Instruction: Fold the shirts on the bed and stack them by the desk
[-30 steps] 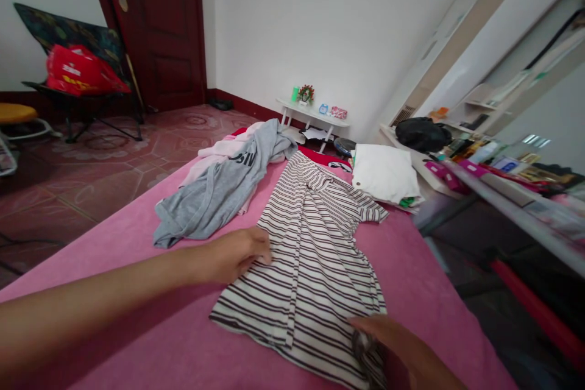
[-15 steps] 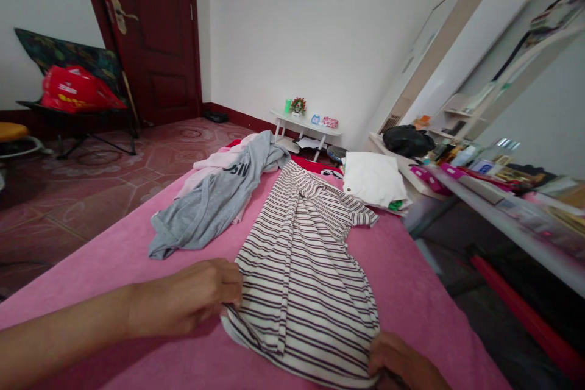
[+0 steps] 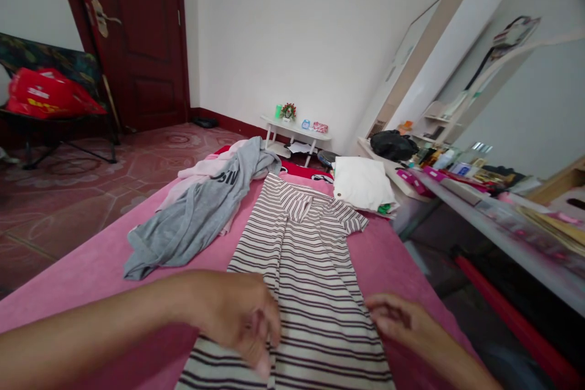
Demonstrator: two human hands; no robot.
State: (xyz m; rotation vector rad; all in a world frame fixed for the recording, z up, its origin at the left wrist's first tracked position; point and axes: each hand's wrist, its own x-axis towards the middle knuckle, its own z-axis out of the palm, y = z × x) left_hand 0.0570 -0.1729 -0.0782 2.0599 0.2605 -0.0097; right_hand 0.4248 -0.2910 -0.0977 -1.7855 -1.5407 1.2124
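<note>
The two hands are apart from each other, one over the shirt (image 3: 315, 304) and one at its side edge. The shirt, striped, lies spread on the pink bed (image 3: 91, 268), collar end away from the wearer, one short sleeve out to the right; its near end runs out of view.

Left hand (image 3: 233, 311): above the shirt's left half, back of the hand uppermost, fingers loosely bent and pointing down near the lengthwise seam. Whether the fingertips pinch, touch or clear the fabric cannot be determined.

Right hand (image 3: 411, 326): at the shirt's right edge, fingers curved and parted, palm side partly visible, nothing gripped. Its fingertips reach the edge; actual contact cannot be confirmed.

Surroundings: a grey top (image 3: 201, 207) lies crumpled left of the shirt, over pink clothes (image 3: 205, 164). A folded white cloth (image 3: 363, 183) rests beyond the sleeve.
</note>
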